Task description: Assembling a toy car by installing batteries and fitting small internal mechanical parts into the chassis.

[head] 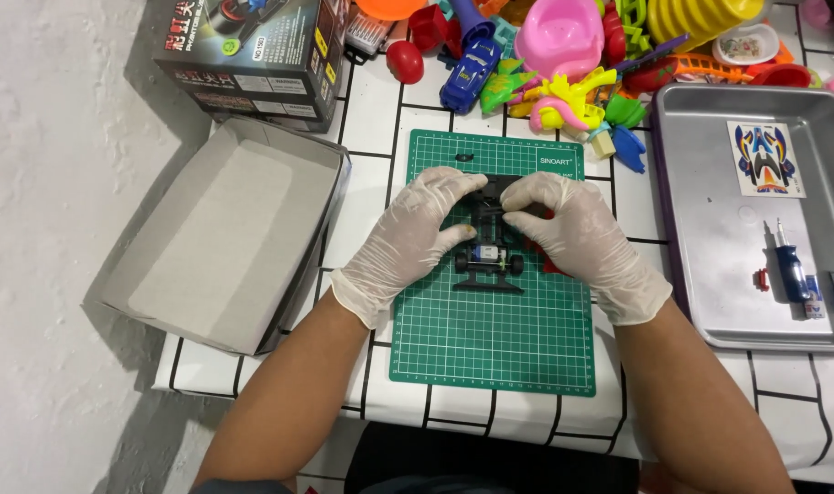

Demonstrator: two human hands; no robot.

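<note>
Desk [380, 110], white with a black grid, carries everything shown. An open grey box [225, 242] lies at left, a printed carton [252, 55] behind it. A steel tray [710, 229] at right holds a sticker sheet [765, 159], a blue screwdriver [790, 267] and a small red part [763, 279]. A toy pile [563, 55] runs along the far edge. A green mat [499, 348] lies at centre. On the mat's upper half sits a black toy-car chassis [488, 252], wheels and motor showing at its near end. The left hand [417, 238], gloved, closes its grip on the chassis from the left, thumb by the near wheels, fingers over the far end. The right hand [572, 233], gloved, clasps the far end from the right; its fingertips nearly meet those of the left.
</note>
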